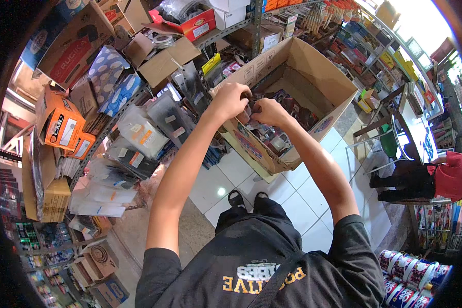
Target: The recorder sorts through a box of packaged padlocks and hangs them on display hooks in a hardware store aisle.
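Both hands are over the near left side of a large open cardboard box [319, 73]. My left hand [231, 101] is curled at the box's rim, its fingers around a small brownish packet [245, 115] that they partly hide. From the other side, my right hand [272, 111] pinches the same packet between thumb and fingers. What the packet contains cannot be made out. Below my hands, several plastic-wrapped goods [281, 141] lie in a heap inside the box, dark reddish and clear. The box's far end shows bare cardboard.
Metal shelving [111, 127] on the left holds hanging plastic packs [142, 133], orange cartons [63, 127] and an open carton [169, 57]. Several paint brushes [323, 17] hang at the back. A person in a red top [450, 175] stands at right by a table [415, 123]. Paint cans [412, 271] stand lower right.
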Tool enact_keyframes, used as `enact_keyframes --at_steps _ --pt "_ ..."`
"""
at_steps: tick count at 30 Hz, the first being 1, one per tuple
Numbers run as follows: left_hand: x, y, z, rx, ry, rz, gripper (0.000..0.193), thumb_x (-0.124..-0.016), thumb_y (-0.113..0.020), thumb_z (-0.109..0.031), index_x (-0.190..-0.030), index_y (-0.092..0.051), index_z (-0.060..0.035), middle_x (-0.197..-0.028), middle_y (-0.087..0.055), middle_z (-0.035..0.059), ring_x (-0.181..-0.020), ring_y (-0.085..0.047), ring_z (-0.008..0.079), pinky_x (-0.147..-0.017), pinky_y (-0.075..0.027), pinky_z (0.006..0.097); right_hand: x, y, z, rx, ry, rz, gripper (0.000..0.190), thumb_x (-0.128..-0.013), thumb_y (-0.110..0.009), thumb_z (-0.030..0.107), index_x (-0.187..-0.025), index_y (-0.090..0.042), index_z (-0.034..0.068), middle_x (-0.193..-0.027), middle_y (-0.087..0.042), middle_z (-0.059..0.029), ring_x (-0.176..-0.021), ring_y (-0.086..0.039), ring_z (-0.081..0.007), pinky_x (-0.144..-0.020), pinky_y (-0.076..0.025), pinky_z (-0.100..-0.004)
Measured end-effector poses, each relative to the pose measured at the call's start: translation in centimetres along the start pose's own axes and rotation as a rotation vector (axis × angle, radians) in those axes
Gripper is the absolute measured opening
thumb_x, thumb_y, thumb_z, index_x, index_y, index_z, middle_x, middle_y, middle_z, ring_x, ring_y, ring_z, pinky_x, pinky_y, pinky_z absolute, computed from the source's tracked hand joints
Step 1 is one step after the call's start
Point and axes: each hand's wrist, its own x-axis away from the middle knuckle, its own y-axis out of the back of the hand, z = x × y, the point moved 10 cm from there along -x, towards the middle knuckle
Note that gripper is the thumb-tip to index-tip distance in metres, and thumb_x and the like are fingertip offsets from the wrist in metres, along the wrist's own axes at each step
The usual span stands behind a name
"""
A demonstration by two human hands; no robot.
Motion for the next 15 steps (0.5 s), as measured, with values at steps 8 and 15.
enact_keyframes --at_steps 8,15 --pt "-3.3 -7.7 5.5 -0.438 0.205 0.335 0.017 -0.082 -0.062 0.003 -0.095 -0.072 0.0001 -0.105 -0.071 0.0226 -0.1 -0.069 0.0407 -0.084 -0.057 0.0489 -2.7 -4.0 -2.1 0.263 0.06 0.197 0.033 -0.077 -0.072 0.03 -0.094 -0.074 0.002 -0.097 -0.071 -0.0245 -0.093 -0.069 -0.0422 -0.083 -0.056 -0.0506" --pt "-2.1 -6.5 6.8 -0.569 0.328 0.211 0.012 -0.085 -0.063 0.0 -0.092 -0.073 -0.0008 -0.101 -0.072 0.0216 -0.099 -0.071 0.037 -0.081 -0.06 0.0463 -2.6 -3.0 -0.2 0.067 0.026 0.205 0.029 -0.076 -0.069 0.024 -0.093 -0.073 0.002 -0.097 -0.071 -0.0248 -0.095 -0.069 -0.0403 -0.084 -0.057 -0.0485"
